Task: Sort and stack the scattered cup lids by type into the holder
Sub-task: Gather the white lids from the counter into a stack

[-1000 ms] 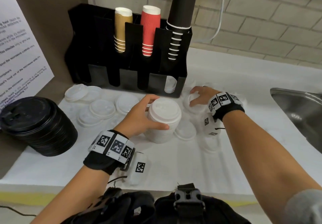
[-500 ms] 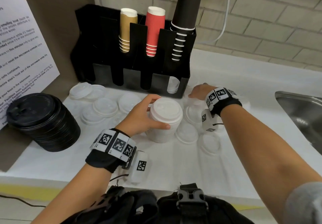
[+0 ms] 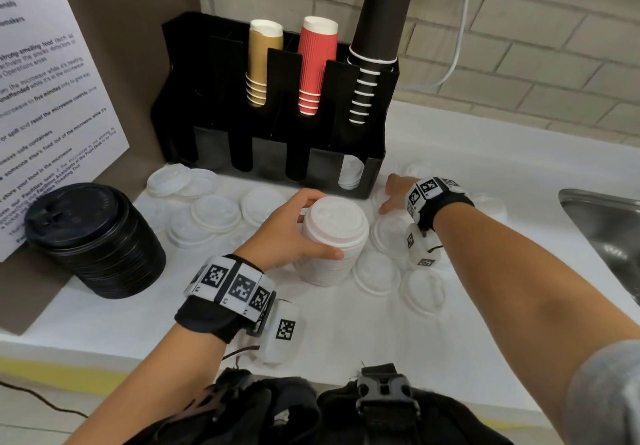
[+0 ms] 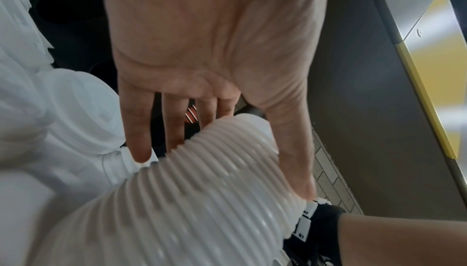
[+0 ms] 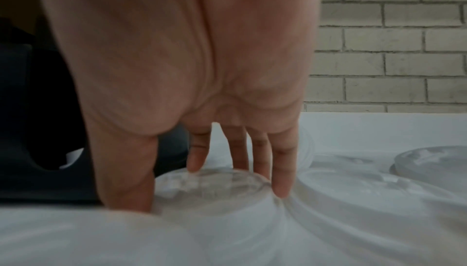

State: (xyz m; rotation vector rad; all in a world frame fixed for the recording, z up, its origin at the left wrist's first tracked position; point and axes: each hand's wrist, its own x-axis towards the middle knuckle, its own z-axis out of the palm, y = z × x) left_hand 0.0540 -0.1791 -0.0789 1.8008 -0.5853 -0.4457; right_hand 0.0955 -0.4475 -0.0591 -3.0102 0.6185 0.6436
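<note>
Still both hands (image 3: 284,233) on lids (image 3: 334,223)

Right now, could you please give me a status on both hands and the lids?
Left hand grips the white lid stack, upright. Right hand touches a clear lid beside the holder. Loose lids crowd around both.
</note>
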